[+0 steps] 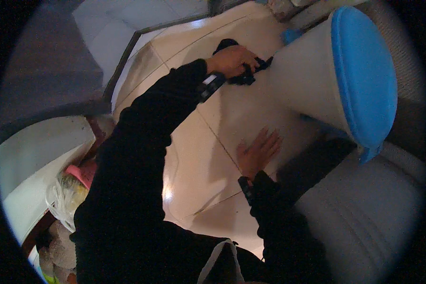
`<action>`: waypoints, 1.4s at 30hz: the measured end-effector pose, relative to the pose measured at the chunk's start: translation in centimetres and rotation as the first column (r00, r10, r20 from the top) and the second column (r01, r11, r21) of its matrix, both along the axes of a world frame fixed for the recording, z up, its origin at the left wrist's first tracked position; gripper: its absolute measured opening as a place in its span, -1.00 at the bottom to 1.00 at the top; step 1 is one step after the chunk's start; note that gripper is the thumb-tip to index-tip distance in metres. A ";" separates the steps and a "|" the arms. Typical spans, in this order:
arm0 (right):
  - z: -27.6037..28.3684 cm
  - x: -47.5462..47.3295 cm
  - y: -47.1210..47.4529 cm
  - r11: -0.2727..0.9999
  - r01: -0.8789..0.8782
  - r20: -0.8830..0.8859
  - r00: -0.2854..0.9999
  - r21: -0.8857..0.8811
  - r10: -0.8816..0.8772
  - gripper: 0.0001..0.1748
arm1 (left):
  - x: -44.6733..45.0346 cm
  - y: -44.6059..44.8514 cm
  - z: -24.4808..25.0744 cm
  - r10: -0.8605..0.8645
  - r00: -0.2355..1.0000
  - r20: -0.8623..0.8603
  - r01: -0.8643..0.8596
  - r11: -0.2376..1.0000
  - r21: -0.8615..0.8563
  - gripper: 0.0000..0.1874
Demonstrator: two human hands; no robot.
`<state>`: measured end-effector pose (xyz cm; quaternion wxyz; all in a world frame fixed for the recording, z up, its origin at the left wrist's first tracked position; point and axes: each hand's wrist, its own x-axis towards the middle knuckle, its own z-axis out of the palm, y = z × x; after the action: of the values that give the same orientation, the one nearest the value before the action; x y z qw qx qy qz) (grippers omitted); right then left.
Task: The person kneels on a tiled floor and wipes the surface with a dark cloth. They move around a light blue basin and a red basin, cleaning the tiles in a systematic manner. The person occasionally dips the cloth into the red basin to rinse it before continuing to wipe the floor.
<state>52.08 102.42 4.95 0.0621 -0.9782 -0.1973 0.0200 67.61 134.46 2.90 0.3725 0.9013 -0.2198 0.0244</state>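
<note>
My left hand (234,61) reaches far forward over the tiled floor with its fingers curled on a dark object (243,78). That object is black with an uneven outline, and dimness and my fingers hide what it is. More black material (227,44) shows just beyond the hand. Right of it stands a whitish plastic bin (305,76) with a blue lid (365,78). My right hand (259,151) is spread open, palm down, low over the floor or resting on it; I cannot tell which. It holds nothing. Dark bands sit at both wrists.
Pale floor tiles (188,156) lie between my arms. At the right is a grey padded surface (358,213). A white plastic bag (62,198) and a pink item (83,172) are at the left. Dark-edged panels (127,60) border the floor at upper left.
</note>
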 end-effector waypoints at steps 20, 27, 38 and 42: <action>-0.3 2.7 2.2 1.000 -0.031 0.024 0.999 0.005 0.031 -0.02 | -27.6 -8.5 4.7 0.765 0.627 -0.144 -0.674 0.626 0.392 -0.10; -0.4 3.6 2.9 1.000 -0.026 0.053 0.998 -0.011 0.026 -0.01 | -8.3 1.6 1.5 0.875 0.467 0.130 -0.855 0.409 0.319 -0.15; -0.2 5.1 3.0 0.998 -0.057 0.074 0.996 0.004 0.057 0.03 | -10.0 -5.3 0.8 0.326 0.942 0.077 -0.333 0.936 0.110 -0.21; 0.2 5.1 3.0 0.999 -0.054 0.052 0.997 0.003 0.054 0.00 | -21.0 -9.9 3.4 0.279 0.944 -0.175 -0.250 0.953 0.173 -0.02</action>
<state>57.15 105.40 5.14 0.0584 -0.9726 -0.2251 -0.0041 46.60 124.61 6.33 0.3177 0.9458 -0.0598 -0.0314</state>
